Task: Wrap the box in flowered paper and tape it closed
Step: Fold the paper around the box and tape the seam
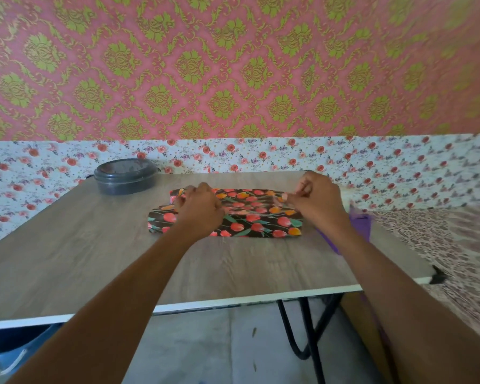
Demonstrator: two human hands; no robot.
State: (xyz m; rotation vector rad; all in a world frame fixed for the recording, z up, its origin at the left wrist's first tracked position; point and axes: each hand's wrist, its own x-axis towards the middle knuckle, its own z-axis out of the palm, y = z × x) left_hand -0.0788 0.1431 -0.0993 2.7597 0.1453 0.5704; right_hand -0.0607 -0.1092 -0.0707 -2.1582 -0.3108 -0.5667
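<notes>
Pink wallpaper [233, 65] with green ornaments fills the upper frame, and below it a wood-grain tabletop [94, 259] carries a dark round container [125, 176] at its upper left. At the centre of the tabletop lies the box [261, 220], covered in flowered paper [250, 202]. The left hand [200, 209] grips this paper with curled fingers on the box's left part, while the right hand [313, 200] pinches a clear tape [277, 202] strip over its right end.

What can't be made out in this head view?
All head view.
Box: hidden under the flowered paper.
Left hand fingertips: behind its own knuckles; grip unclear.
Tape pinched by right hand: transparent, blurred; extent unclear.
Purple object: mostly behind right forearm, motion-blurred.
</notes>
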